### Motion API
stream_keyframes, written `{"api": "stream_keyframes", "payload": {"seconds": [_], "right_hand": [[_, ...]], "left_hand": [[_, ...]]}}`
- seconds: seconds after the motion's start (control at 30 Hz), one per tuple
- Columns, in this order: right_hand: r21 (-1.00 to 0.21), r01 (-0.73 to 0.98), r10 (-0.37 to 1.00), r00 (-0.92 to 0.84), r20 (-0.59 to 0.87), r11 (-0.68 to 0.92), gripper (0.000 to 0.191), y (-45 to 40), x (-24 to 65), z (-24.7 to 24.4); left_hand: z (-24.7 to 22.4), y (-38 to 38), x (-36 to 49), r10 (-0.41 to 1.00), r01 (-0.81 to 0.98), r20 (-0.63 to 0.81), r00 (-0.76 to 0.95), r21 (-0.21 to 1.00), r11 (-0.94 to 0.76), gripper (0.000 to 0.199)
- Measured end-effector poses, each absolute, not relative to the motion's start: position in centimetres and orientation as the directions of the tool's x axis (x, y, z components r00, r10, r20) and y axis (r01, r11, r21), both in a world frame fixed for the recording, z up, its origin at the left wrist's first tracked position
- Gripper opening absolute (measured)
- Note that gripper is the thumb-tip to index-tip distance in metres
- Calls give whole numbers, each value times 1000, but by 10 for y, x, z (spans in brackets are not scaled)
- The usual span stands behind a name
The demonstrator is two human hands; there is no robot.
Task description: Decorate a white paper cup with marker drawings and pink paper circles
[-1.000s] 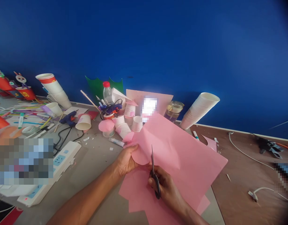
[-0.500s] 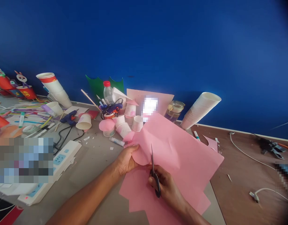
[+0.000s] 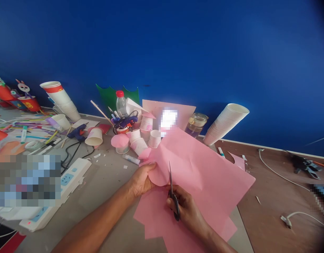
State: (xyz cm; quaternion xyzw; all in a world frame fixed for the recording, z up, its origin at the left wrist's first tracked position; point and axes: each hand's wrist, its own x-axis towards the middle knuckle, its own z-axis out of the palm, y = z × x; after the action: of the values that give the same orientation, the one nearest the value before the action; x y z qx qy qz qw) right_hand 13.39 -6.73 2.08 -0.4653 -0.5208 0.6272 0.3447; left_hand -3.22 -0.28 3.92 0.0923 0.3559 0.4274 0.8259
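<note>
A large sheet of pink paper (image 3: 204, 168) is held up off the table, its lower left part cut to a rounded edge. My left hand (image 3: 144, 179) pinches that rounded part, thumb on top and fingers underneath. In my right hand (image 3: 186, 205) is a pair of black-handled scissors (image 3: 174, 202), fingers through the handles. The blades point away from me and lie against the paper at the curved cut, looking nearly closed. Beneath, more pink paper (image 3: 153, 218) with stepped edges lies on the table.
Behind the sheet stand paper cups (image 3: 154, 139), a red-capped bottle (image 3: 121, 103), a glass jar (image 3: 197, 123) and a tall cup stack (image 3: 226, 123). To the left are a blue glue gun (image 3: 79, 131) and a white power strip (image 3: 72, 175). A cable (image 3: 285, 219) lies at right.
The pink sheet's right corner has shifted slightly to the right. Both hands and the scissors stay almost in place, with the scissors a touch further left.
</note>
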Motion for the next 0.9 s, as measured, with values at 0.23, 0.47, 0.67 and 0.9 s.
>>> {"api": "stream_keyframes", "payload": {"seconds": [0.23,0.47,0.67,0.9], "right_hand": [[-978,39,924,-322,-207,-205,36,-67,133,22],[-983,5,939,-293,-180,-186,37,-68,132,19],[-990,-1,949,-285,-133,-139,36,-69,132,16],[-996,29,958,-271,-93,-88,38,-68,132,16]], "left_hand": [[36,-2,-33,773,-646,-500,391,449,617,31],[35,-3,-33,786,-654,-479,391,455,604,31],[38,-4,-33,800,-650,-458,387,479,589,29],[41,-2,-32,798,-638,-463,385,491,593,32]]}}
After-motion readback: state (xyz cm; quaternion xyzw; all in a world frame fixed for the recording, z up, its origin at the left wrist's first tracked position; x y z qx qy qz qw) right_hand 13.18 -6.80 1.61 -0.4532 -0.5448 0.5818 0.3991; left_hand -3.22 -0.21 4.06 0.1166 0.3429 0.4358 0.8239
